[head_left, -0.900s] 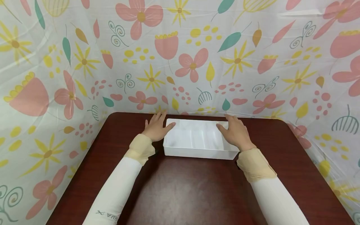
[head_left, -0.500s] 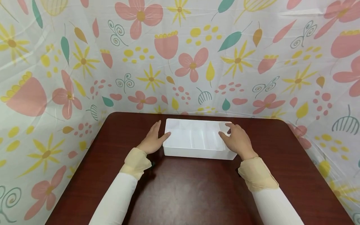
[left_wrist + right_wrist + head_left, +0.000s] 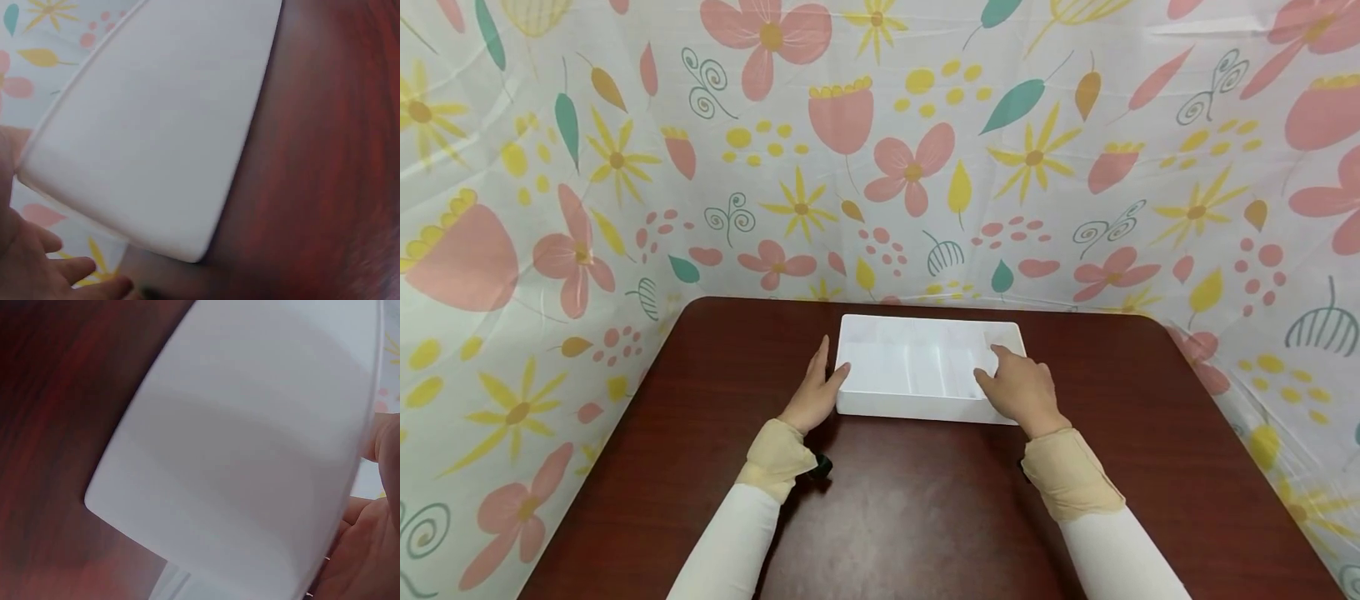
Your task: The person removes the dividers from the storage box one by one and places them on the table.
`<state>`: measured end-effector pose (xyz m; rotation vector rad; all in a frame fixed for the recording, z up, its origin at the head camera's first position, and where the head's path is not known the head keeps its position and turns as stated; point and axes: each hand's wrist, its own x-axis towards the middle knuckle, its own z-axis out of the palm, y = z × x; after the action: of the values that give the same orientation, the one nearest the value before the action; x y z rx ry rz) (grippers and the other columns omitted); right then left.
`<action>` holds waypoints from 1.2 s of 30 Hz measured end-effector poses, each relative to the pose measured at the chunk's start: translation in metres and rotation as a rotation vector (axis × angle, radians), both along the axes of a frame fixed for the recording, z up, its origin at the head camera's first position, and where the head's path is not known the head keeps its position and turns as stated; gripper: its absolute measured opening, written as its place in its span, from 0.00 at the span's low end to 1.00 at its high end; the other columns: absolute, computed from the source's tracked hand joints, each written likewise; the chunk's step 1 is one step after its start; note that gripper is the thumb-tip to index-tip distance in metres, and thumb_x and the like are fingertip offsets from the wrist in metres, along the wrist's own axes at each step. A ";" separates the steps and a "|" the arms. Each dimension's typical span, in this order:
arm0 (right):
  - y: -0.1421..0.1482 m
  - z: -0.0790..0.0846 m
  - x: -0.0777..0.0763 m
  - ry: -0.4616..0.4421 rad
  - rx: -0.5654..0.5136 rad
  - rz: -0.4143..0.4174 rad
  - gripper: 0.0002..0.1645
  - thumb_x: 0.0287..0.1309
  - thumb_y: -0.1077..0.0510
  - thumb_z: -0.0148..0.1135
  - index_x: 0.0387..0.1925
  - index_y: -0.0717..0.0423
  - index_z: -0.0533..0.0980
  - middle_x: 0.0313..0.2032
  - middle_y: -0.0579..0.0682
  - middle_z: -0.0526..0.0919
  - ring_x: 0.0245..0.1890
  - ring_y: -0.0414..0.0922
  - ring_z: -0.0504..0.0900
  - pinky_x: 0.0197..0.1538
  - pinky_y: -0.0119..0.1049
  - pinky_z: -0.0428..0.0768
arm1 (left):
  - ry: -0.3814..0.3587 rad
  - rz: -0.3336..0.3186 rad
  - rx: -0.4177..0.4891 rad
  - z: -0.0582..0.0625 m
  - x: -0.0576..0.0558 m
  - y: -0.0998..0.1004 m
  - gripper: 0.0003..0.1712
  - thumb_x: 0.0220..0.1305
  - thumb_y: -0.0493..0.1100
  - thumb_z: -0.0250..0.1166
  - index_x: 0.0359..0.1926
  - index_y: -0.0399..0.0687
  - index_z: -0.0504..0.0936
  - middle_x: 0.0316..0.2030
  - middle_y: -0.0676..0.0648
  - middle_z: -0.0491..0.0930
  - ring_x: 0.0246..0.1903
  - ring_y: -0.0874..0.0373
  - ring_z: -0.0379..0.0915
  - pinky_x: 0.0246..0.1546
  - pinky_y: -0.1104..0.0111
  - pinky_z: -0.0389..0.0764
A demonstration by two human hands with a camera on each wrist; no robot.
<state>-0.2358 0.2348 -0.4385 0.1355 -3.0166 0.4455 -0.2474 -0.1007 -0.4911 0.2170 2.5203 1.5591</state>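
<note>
As two hands flank it at either end, a shallow white tray (image 3: pixel 917 406) lies flat on the far-mid part of a dark red-brown worktop (image 3: pixel 917 508), near the back edge, its long side facing the wearer. Pale upright ridges or dividers cross its interior; head view doesn't show which. The L-hand grip (image 3: pixel 812 393) is released: thumb at the near-left rim, fingers (image 3: pixel 72 269) loosely extended outside the tray's L end, per L-wrist cam. The R-hand grip (image 3: pixel 1024 387) is over the near-right corner, index and thumb jutting L above the tray, other fingers mostly hidden; can't tell if it's grasping the rim or merely resting there. R-wrist cam gives a close-up of the tray's smooth outer wall, w/ palm and thumb partly behind the rim. Both arms wear white sleeves (image 3: pixel 722 542) w/ tan wrist wraps (image 3: pixel 775 457); a small dark item (image 3: pixel 821 467) sits at the inner side of the L wrist. Bkgd: hanging white fabric (image 3: pixel 850 187) printed w/ pink & yellow flowers, green leaves, dots & curls, behind the worktop and along its L and R sides.
</note>
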 end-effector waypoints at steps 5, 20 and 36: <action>-0.003 -0.008 0.001 0.019 0.026 -0.019 0.34 0.63 0.47 0.52 0.63 0.65 0.69 0.23 0.56 0.84 0.25 0.53 0.79 0.38 0.51 0.65 | 0.066 0.019 0.069 -0.011 -0.001 0.006 0.37 0.75 0.61 0.40 0.75 0.73 0.30 0.75 0.51 0.33 0.70 0.56 0.31 0.69 0.44 0.45; -0.005 -0.031 -0.001 0.148 -0.012 -0.052 0.29 0.61 0.56 0.44 0.59 0.65 0.72 0.24 0.63 0.84 0.28 0.58 0.80 0.40 0.51 0.64 | 0.158 -0.034 0.249 0.003 0.017 0.015 0.35 0.74 0.37 0.41 0.77 0.54 0.40 0.75 0.47 0.43 0.70 0.58 0.36 0.70 0.48 0.44; -0.008 -0.034 -0.002 0.197 -0.061 -0.085 0.27 0.62 0.56 0.44 0.58 0.62 0.74 0.24 0.62 0.84 0.28 0.58 0.80 0.42 0.52 0.64 | 0.193 0.006 0.225 -0.030 -0.003 0.011 0.36 0.72 0.44 0.43 0.76 0.70 0.44 0.73 0.64 0.46 0.68 0.69 0.39 0.70 0.53 0.48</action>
<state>-0.2381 0.2269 -0.4725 0.0432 -2.8003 0.4850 -0.2509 -0.0901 -0.5214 0.4080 2.4790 1.9093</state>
